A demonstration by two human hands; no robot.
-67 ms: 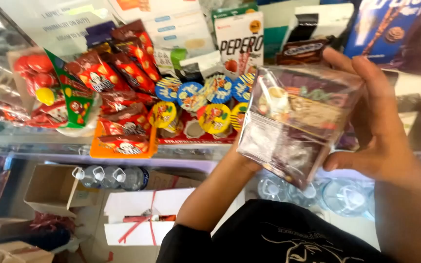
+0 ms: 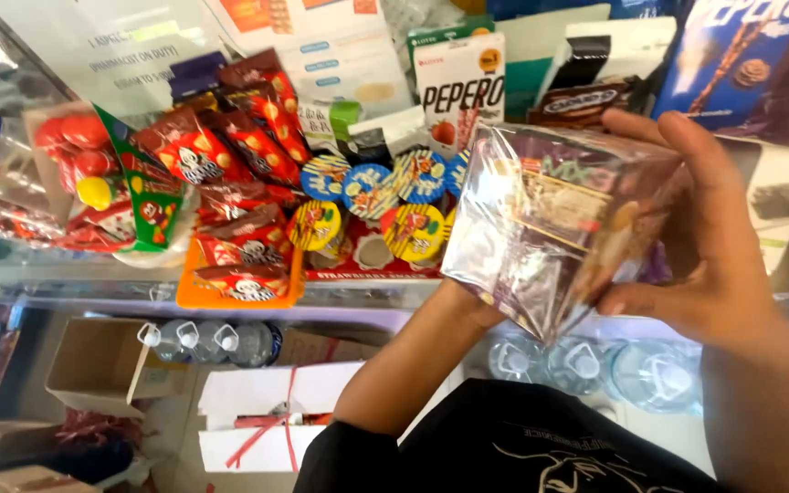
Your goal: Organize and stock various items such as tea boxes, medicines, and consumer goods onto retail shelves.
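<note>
Both hands hold a clear cellophane packet (image 2: pixel 550 219) above the glass counter's front edge (image 2: pixel 230 297): right hand (image 2: pixel 714 246) clasps its side, left hand (image 2: pixel 468 306) is hidden beneath.

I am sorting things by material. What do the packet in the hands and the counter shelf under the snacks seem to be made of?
The packet looks like thin glossy plastic film: it crinkles, reflects light and shows its contents. The counter shelf seems to be clear glass, since bottles show through below it. Both hands hold the packet: right hand, left hand mostly hidden.
</note>
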